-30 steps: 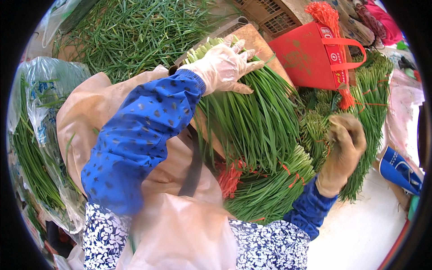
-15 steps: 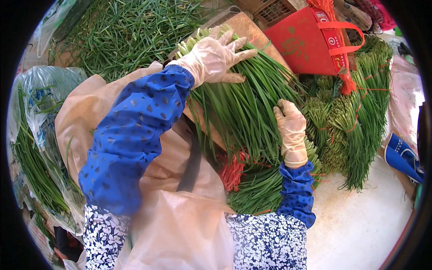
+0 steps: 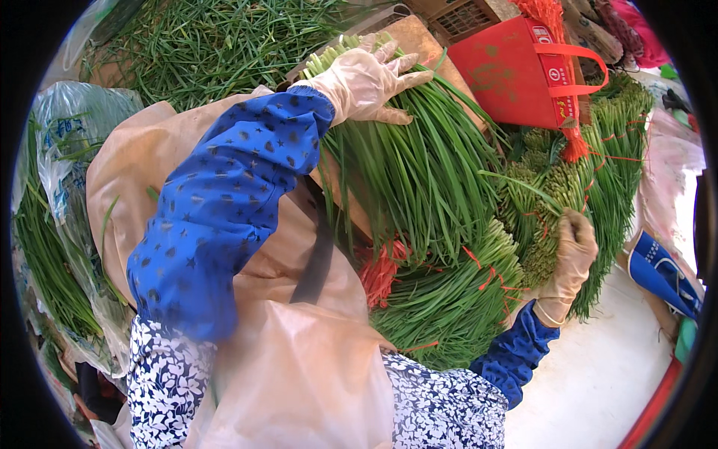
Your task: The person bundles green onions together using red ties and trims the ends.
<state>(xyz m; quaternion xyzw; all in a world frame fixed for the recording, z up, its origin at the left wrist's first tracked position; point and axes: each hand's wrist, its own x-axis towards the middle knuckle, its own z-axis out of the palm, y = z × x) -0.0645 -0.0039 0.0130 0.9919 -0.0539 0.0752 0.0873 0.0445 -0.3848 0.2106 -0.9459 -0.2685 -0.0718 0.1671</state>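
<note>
Green stalk heaps (image 3: 224,37) | left hand (image 3: 370,78) flat on chive bundle (image 3: 419,172) | right hand (image 3: 574,251) curled on tied bundles (image 3: 546,194)

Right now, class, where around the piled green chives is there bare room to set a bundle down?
The one bare patch is the pale floor at lower right, bordered by the tied chive bundles, the right hand and the blue bag. Elsewhere is crowded: the left hand presses loose chives, with the red bag beyond.
</note>
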